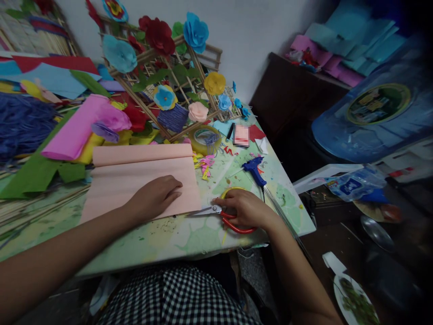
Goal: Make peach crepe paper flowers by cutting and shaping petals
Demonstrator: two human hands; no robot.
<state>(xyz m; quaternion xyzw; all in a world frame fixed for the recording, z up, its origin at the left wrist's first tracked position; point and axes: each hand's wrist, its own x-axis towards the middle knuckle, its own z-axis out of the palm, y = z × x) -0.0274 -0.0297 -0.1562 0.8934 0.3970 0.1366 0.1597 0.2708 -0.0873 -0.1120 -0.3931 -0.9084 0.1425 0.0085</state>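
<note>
A sheet of peach crepe paper (135, 174) lies partly unrolled on the table, its rolled part along the far side. My left hand (157, 196) rests on the paper near its lower right, fingers stretched out and thumb a little apart. In my right hand (248, 207) is a pair of scissors (215, 209) with red handles. Its blades point left and meet the paper's near right corner; whether they are parted around the edge is hard to make out. Beyond my right hand lies a blue glue gun (255, 169).
A bamboo-stick frame with paper flowers (160, 36) stands at the back, a tape roll (204, 139) before it. Coloured papers, a pink roll (77, 126) and blue strands (25, 122) crowd the left. Right of the table are a large water bottle (375, 99) and a plate of greens (338, 282).
</note>
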